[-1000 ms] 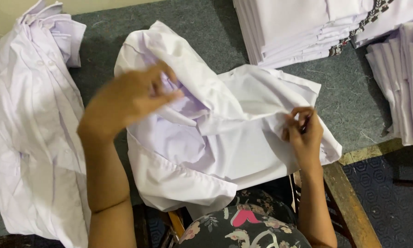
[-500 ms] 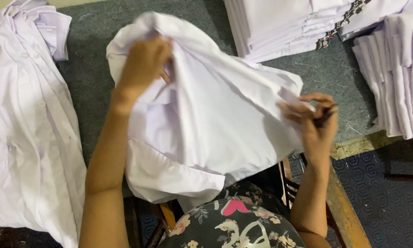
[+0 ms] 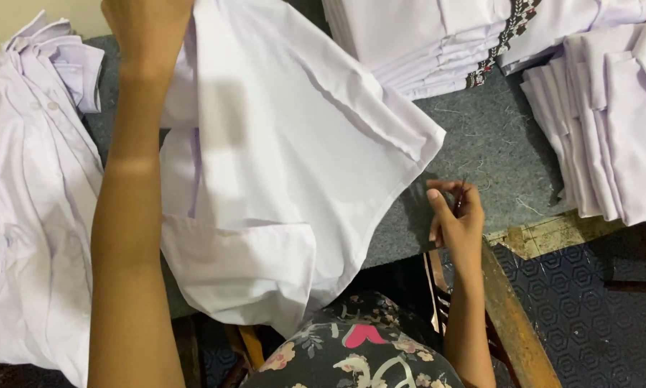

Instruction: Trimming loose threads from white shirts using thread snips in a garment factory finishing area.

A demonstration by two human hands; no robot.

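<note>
Head view: left hand [image 3: 147, 29] grips the white shirt [image 3: 287, 165] aloft, upper left — right hand [image 3: 456, 215] pinches a small dark tool [image 3: 459, 197].

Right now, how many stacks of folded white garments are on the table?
2: one stack at the top centre of the grey table, one stack at the right edge. More may lie outside the view.

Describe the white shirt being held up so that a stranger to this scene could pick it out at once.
Start at the grey table strewn with pale garments. The white shirt hangs over its middle, gripped at the top by the left hand. Unlike the folded stacks at the back and right, it is lifted and spread open.
</note>
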